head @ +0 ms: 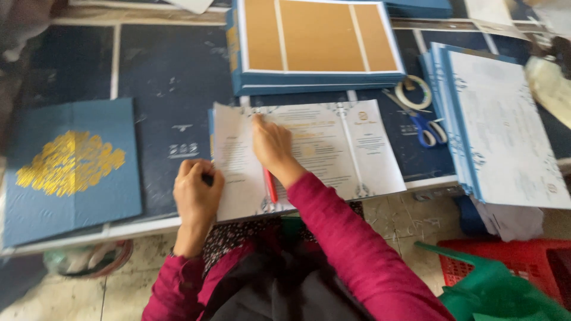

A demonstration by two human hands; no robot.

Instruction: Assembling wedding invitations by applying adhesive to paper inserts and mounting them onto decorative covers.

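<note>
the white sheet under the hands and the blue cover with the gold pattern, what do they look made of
The white sheet looks like thin matte printed paper: its left flap bends up under the right hand. The blue cover seems stiffer card, lying flat with a crease down the middle; its gold pattern shines like metallic foil, though blur leaves that open.

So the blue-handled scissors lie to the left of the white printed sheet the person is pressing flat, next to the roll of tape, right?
Not quite. The head view shows the blue-handled scissors lying to the right of the white printed sheet, not the left. The rest holds: they sit beside the roll of tape, and the person's right hand presses on that sheet.
</note>
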